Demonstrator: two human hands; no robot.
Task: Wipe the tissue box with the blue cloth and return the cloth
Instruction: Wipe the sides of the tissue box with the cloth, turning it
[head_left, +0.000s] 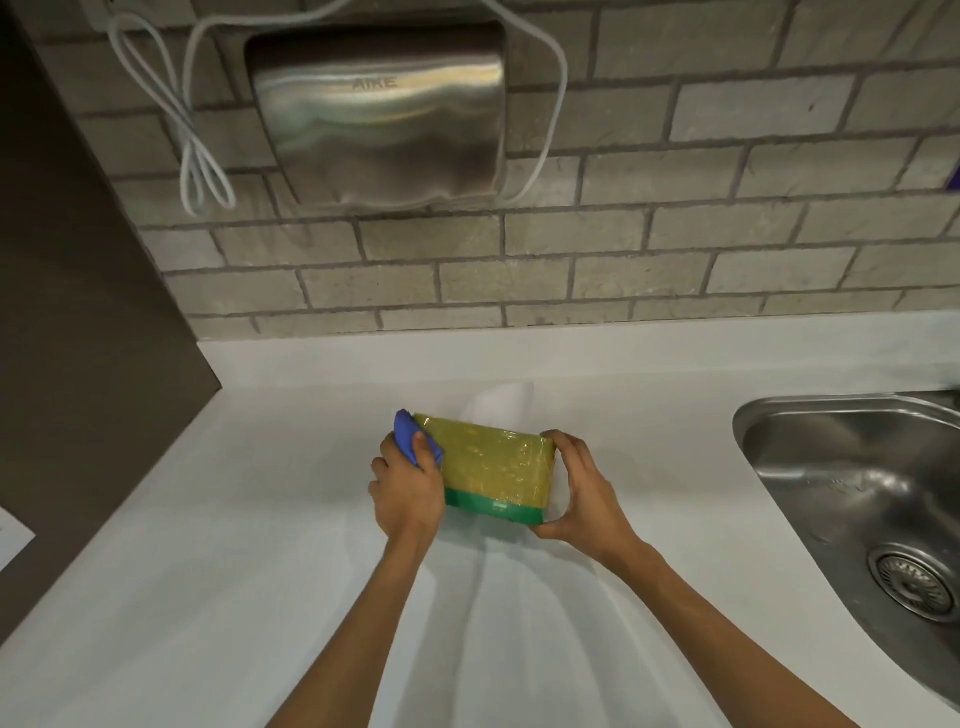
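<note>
Tissue box, yellow with a green band and wrapped in shiny film, is tipped up on the white countertop left of the steel sink. Its long axis runs left to right, broad face toward the camera, tissue poking out the far side. Left hand clamps the bunched blue cloth against the box's left end; right hand clasps the right end. Best to brace firmly right while rubbing short strokes.
</note>
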